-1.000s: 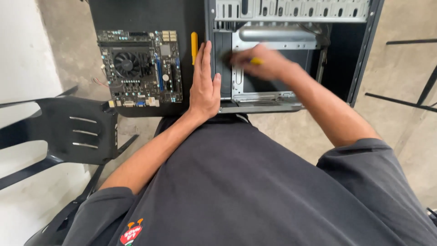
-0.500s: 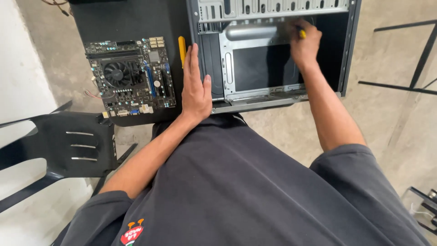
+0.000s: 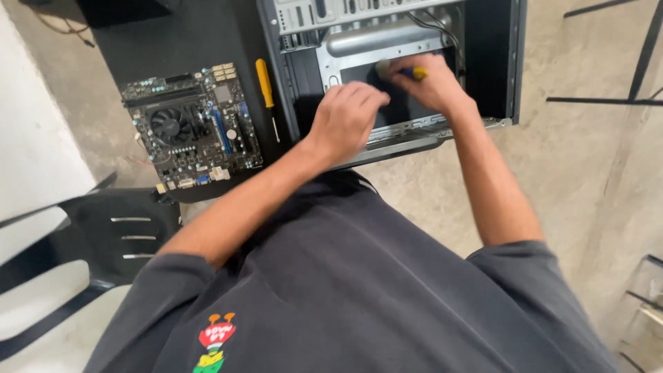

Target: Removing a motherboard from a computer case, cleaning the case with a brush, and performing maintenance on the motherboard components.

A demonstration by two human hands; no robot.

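1. An open computer case (image 3: 497,62) lies on a black table (image 3: 186,34), its metal inner frame facing up.
2. The right hand (image 3: 431,86) is inside the case, closed around a tool with a yellow and blue handle (image 3: 414,72).
3. The left hand (image 3: 345,117) hovers over the case's near left part, fingers curled; whether it touches the frame cannot be told.
4. A yellow-handled screwdriver (image 3: 265,86) lies on the table just left of the case.
5. A motherboard (image 3: 190,128) with a round fan lies further left.
6. A black chair (image 3: 103,242) stands near left.
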